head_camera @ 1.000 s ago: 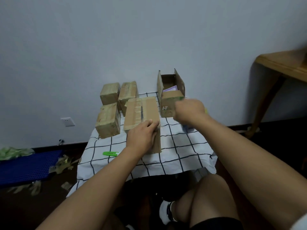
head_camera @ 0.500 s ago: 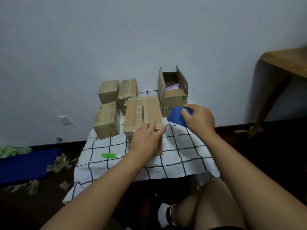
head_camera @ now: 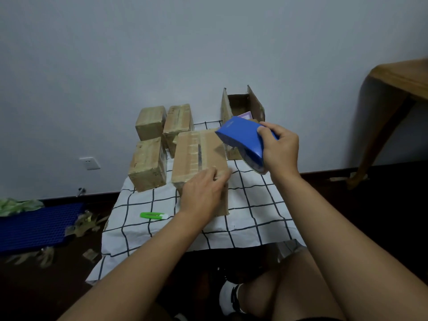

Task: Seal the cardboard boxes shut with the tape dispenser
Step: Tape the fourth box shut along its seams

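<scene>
Right hand [head_camera: 280, 151]: fingers and thumb curled round the blue dispenser [head_camera: 243, 137], held in the air above the far right corner of the box [head_camera: 200, 154]. A roll of tape shows at the dispenser's lower edge; whether it touches the box cannot be told.

Left hand [head_camera: 203, 193]: fingers fairly straight, laid flat on the near top edge of the same box, palm over its front face. It grips nothing.

The box stands at the middle of the surface [head_camera: 254, 205], which is covered in a white cloth with a dark grid. Its flaps are down; a dark seam runs along the top, with clear tape beside it.

Open box [head_camera: 254, 105]: behind the dispenser, near the wall, flaps standing upright. A pale purple item [head_camera: 245, 116] lies inside; the rest of the interior is hidden.

Three closed, taped boxes to the left: box A [head_camera: 148, 164] just beside the middle box, box B [head_camera: 150, 121] and box C [head_camera: 178, 119] behind it.

Green cutter [head_camera: 154, 215] lies on the cloth, near the left forearm.

Floor, left: blue mat [head_camera: 39, 225] and scraps of tape [head_camera: 88, 223]. Wooden table [head_camera: 403, 77] at far right.
</scene>
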Demonstrator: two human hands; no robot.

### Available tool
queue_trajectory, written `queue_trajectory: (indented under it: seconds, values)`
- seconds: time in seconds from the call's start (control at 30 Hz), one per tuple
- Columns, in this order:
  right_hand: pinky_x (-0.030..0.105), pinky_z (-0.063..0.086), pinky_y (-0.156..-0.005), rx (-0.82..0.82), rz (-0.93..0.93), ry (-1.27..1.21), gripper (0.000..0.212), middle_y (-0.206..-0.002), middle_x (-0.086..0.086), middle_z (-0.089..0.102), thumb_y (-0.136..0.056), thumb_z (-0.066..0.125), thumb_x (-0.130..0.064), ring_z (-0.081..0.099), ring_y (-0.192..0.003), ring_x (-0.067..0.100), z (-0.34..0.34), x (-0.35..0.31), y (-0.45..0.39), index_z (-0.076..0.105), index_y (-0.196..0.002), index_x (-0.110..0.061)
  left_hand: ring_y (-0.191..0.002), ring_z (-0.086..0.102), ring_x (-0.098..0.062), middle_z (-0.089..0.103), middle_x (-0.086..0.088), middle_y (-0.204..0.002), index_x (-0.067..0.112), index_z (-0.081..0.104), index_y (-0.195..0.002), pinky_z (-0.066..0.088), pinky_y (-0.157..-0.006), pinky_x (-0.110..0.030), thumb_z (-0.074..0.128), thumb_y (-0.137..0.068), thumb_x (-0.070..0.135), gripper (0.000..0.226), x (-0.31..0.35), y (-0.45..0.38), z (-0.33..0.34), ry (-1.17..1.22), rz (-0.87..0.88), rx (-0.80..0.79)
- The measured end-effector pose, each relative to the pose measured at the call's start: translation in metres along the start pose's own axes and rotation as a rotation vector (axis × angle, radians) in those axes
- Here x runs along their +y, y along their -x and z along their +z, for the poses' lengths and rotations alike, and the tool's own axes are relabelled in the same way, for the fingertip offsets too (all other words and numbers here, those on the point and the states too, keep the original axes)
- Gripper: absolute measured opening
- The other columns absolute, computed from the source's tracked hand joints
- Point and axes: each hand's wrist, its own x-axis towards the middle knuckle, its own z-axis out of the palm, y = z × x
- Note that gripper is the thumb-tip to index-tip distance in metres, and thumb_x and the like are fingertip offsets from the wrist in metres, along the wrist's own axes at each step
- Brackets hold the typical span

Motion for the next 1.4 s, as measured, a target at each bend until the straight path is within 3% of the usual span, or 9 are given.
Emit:
queue_trajectory:
  seconds: [0.1,0.2,0.4,0.5,0.77,0.97,1.17,1.3,1.4]
  values:
    - [0.024,0.053,-0.072,0.022,0.107,-0.184,0.023,-0.084,-0.015,0.072,-0.089,0.065,-0.022,0.064,-0.084,0.007,0.014,-0.004,0.003,0.075,-0.073,-0.034,-0.118,0.054,-0.025,0.053,-0.003,-0.135,0.019,0.036,-0.147,0.046,-0.081,-0.037,0.057,-0.091,0.033,0.061,-0.012,0.007,0.006,0.177,-0.032,-0.029]
    - [0.024,0.051,-0.068,-0.020,0.206,-0.298,0.024,-0.072,-0.014,0.069,-0.089,0.066,-0.018,0.062,-0.074,0.008,0.037,-0.007,0.008,0.077,-0.070,-0.028,-0.135,0.035,-0.028,0.036,-0.008,-0.151,0.027,0.042,-0.144,0.032,-0.106,-0.043,0.057,-0.088,0.040,0.060,-0.020,0.016,0.005,0.167,0.004,-0.014]
    - [0.022,0.052,-0.069,-0.070,0.283,-0.314,0.013,-0.079,-0.012,0.071,-0.090,0.067,-0.018,0.064,-0.078,0.008,0.062,-0.004,0.017,0.076,-0.084,-0.025,-0.105,0.056,-0.023,0.059,-0.003,-0.118,0.021,0.047,-0.130,0.039,-0.080,-0.032,0.058,-0.082,0.040,0.053,-0.040,0.023,0.001,0.395,-0.133,0.013]
    - [0.016,0.050,-0.064,-0.106,0.236,-0.241,0.012,-0.083,-0.014,0.070,-0.091,0.066,-0.020,0.063,-0.079,0.005,0.064,-0.003,0.017,0.075,-0.087,-0.027,-0.125,0.045,-0.024,0.049,-0.005,-0.137,0.025,0.048,-0.136,0.038,-0.098,-0.037,0.058,-0.082,0.042,0.058,-0.060,0.030,0.007,0.359,-0.114,0.027]
    - [0.023,0.050,-0.068,-0.113,0.225,-0.216,0.034,-0.069,-0.022,0.068,-0.091,0.065,-0.020,0.061,-0.075,0.004,0.087,-0.006,0.027,0.073,-0.062,-0.035,-0.127,0.044,-0.022,0.052,-0.004,-0.137,0.014,0.059,-0.128,0.046,-0.097,-0.042,0.055,-0.080,0.038,0.054,-0.073,0.038,0.007,0.415,-0.192,0.061]
    - [0.027,0.050,-0.073,-0.141,0.236,-0.255,0.013,-0.092,-0.002,0.070,-0.095,0.063,-0.021,0.062,-0.087,0.013,0.119,-0.010,0.049,0.075,-0.090,-0.023,-0.107,0.054,-0.017,0.059,0.002,-0.118,0.021,0.049,-0.127,0.047,-0.079,-0.031,0.052,-0.078,0.037,0.051,-0.076,0.042,0.009,0.525,-0.262,0.046]
    - [0.033,0.054,-0.079,-0.170,0.209,-0.207,0.013,-0.097,0.001,0.072,-0.096,0.062,-0.023,0.065,-0.094,0.018,0.122,-0.012,0.055,0.074,-0.092,-0.025,-0.130,0.044,-0.023,0.041,-0.006,-0.147,0.011,0.052,-0.129,0.051,-0.092,-0.042,0.058,-0.080,0.015,0.050,-0.073,0.055,0.018,0.491,-0.201,0.072]
    - [0.031,0.052,-0.077,-0.060,0.209,-0.201,0.018,-0.084,-0.007,0.069,-0.094,0.063,-0.019,0.062,-0.085,0.012,0.089,-0.010,0.034,0.075,-0.084,-0.026,-0.124,0.054,-0.028,0.055,-0.014,-0.138,0.008,0.058,-0.125,0.048,-0.100,-0.045,0.063,-0.075,0.007,0.050,-0.072,0.056,0.022,0.409,-0.176,0.183]
    - [0.030,0.050,-0.074,-0.016,0.202,-0.161,0.015,-0.083,-0.004,0.066,-0.093,0.063,-0.019,0.059,-0.082,0.012,0.067,-0.009,0.023,0.076,-0.086,-0.021,-0.099,0.062,-0.030,0.064,-0.009,-0.121,0.012,0.056,-0.124,0.052,-0.085,-0.041,0.061,-0.076,0.012,0.048,-0.077,0.054,0.023,0.399,-0.193,0.202]
